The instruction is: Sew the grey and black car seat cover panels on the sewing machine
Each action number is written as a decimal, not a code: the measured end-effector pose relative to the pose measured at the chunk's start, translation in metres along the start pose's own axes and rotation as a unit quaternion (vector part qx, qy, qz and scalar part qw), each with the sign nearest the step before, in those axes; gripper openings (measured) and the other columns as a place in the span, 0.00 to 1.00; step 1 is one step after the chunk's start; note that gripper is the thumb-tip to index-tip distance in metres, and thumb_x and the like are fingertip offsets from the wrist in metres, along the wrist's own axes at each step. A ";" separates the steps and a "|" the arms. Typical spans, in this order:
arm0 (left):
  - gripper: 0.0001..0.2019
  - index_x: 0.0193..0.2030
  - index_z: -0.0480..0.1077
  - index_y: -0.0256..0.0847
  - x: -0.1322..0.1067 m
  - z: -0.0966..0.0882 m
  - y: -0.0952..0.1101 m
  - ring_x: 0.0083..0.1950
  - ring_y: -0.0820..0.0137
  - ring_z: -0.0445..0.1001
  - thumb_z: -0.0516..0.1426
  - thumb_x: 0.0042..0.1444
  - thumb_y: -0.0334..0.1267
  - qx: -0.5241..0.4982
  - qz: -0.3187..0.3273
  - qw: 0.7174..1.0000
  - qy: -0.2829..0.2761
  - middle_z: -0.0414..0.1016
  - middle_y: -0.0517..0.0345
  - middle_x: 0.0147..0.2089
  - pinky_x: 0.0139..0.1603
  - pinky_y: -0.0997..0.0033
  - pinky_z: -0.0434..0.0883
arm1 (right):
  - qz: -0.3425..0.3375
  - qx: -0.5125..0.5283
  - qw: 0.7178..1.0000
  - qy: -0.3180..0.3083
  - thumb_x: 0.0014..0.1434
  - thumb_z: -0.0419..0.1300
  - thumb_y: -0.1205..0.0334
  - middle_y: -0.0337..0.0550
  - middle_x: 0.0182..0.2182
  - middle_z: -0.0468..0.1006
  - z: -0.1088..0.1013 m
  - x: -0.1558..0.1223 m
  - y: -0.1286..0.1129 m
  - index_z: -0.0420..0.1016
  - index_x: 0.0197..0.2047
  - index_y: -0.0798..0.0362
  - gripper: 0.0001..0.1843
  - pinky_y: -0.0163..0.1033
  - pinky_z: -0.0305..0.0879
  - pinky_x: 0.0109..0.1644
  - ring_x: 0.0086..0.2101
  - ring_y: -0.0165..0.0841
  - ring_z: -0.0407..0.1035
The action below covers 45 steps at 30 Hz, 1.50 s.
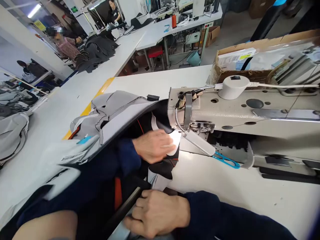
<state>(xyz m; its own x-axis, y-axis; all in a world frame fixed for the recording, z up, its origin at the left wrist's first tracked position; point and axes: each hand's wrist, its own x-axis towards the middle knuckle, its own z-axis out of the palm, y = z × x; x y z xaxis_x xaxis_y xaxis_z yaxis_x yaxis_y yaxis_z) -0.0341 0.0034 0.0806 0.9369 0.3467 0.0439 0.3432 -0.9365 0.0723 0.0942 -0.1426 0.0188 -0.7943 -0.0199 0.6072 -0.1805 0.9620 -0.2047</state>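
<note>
A cream sewing machine (240, 110) lies across the right of the white table (225, 193). My left hand (153, 145) rests flat on grey and black fabric (117, 113) just left of the needle area, fingers stretched toward the lit presser foot. My right hand (156, 212) is closed near the table's front edge, pinching the fabric's dark edge. The fabric piles up to the left and over my left sleeve.
Blue-handled snips (226, 160) lie under the machine arm. A cardboard box (252, 58) with papers stands behind the machine. More grey fabric (11, 133) lies far left. Other people work at long tables (105, 66) in the back with dark fabric piles.
</note>
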 end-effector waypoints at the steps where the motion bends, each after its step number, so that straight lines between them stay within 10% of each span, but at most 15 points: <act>1: 0.20 0.55 0.66 0.41 0.004 0.021 0.017 0.58 0.62 0.64 0.54 0.56 0.40 -0.028 -0.005 0.999 -0.039 0.68 0.50 0.56 0.61 0.60 0.61 | -0.023 0.029 0.999 -0.007 0.59 0.54 0.64 0.37 0.27 0.70 -0.006 -0.006 0.005 0.67 0.49 0.60 0.16 0.41 0.56 0.30 0.27 0.31 0.63; 5: 0.36 0.64 0.57 0.34 0.013 0.073 0.032 0.64 0.55 0.58 0.61 0.49 0.47 -0.123 -0.146 0.980 -0.055 0.57 0.41 0.65 0.62 0.58 0.62 | 0.029 0.111 0.991 0.067 0.53 0.50 0.63 0.43 0.34 0.71 -0.034 -0.048 0.025 0.66 0.49 0.58 0.20 0.45 0.62 0.44 0.35 0.35 0.64; 11: 0.26 0.58 0.61 0.38 0.022 0.069 0.010 0.55 0.62 0.66 0.58 0.56 0.48 -0.182 -0.253 0.946 -0.090 0.63 0.47 0.57 0.57 0.62 0.67 | 0.319 -0.037 0.947 0.026 0.55 0.47 0.76 0.56 0.47 0.69 -0.043 -0.111 0.042 0.63 0.56 0.59 0.25 0.51 0.64 0.49 0.49 0.42 0.63; 16: 0.17 0.49 0.65 0.34 0.037 0.074 0.027 0.53 0.56 0.65 0.56 0.52 0.28 -0.041 -0.279 0.951 -0.131 0.65 0.43 0.51 0.46 0.62 0.71 | 0.340 -0.131 0.930 -0.041 0.60 0.49 0.73 0.58 0.47 0.70 -0.024 -0.115 0.042 0.66 0.54 0.64 0.19 0.53 0.64 0.54 0.50 0.44 0.63; 22: 0.20 0.41 0.72 0.36 0.042 0.088 -0.017 0.41 0.70 0.72 0.43 0.52 0.20 -0.204 -0.413 0.888 0.018 0.75 0.54 0.39 0.44 0.73 0.70 | 0.325 -0.210 0.920 -0.059 0.64 0.43 0.75 0.61 0.46 0.72 -0.013 -0.104 0.058 0.67 0.55 0.67 0.19 0.50 0.66 0.51 0.49 0.43 0.64; 26: 0.13 0.38 0.74 0.36 0.040 0.080 -0.029 0.42 0.69 0.73 0.49 0.53 0.26 -0.202 -0.341 0.915 0.082 0.76 0.54 0.38 0.45 0.74 0.70 | 0.306 -0.231 0.920 -0.078 0.64 0.44 0.75 0.54 0.35 0.74 -0.014 -0.092 0.076 0.73 0.39 0.62 0.16 0.44 0.67 0.39 0.37 0.39 0.68; 32: 0.11 0.38 0.73 0.34 0.043 0.064 0.001 0.47 0.62 0.70 0.50 0.55 0.26 -0.051 -0.155 0.979 -0.120 0.73 0.47 0.43 0.44 0.67 0.70 | 0.278 -0.194 0.938 -0.076 0.63 0.48 0.74 0.53 0.39 0.78 -0.030 -0.103 0.068 0.74 0.36 0.58 0.13 0.42 0.69 0.46 0.41 0.37 0.72; 45: 0.11 0.42 0.70 0.33 0.054 0.078 0.020 0.44 0.59 0.74 0.51 0.54 0.29 -0.091 -0.248 0.954 -0.143 0.72 0.47 0.45 0.42 0.63 0.72 | 0.307 -0.227 0.921 -0.069 0.57 0.52 0.76 0.54 0.48 0.78 -0.025 -0.123 0.073 0.77 0.38 0.59 0.13 0.45 0.70 0.52 0.46 0.39 0.74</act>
<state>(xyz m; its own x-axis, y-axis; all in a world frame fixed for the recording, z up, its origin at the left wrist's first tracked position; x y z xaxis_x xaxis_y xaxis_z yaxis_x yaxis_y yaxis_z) 0.0290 -0.0007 0.0067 0.6509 0.6917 -0.3128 0.7562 -0.6273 0.1862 0.1930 -0.0631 -0.0513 -0.7374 0.5625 0.3738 0.5648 0.8171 -0.1154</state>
